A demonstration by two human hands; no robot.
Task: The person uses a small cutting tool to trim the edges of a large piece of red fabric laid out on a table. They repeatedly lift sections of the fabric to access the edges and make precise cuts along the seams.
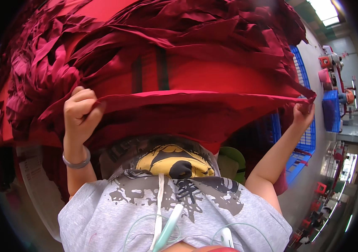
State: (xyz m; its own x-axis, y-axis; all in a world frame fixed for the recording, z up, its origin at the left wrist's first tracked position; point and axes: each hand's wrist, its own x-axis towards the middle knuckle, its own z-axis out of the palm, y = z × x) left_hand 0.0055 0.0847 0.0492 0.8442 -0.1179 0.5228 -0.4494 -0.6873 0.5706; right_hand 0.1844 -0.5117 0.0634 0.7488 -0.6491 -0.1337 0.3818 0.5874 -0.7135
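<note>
A dark red piece of fabric [187, 115] is stretched between my two hands, its folded upper edge running almost straight across in front of my chest. My left hand [82, 110] is closed in a fist on the edge at the left, with a grey band on that wrist. Far to the right, my right hand [303, 114] pinches the other corner, arm extended. Beyond the stretched piece lies a large heap of the same red fabric [212, 38], crumpled and layered, thickest at the left and the far side.
Under the heap shows a bright red table surface [97, 9]. Blue plastic crates [298, 166] stand on the floor at the right, partly behind my right arm. Farther right are another blue crate [331, 110], red stools [320, 187] and rows of workstations.
</note>
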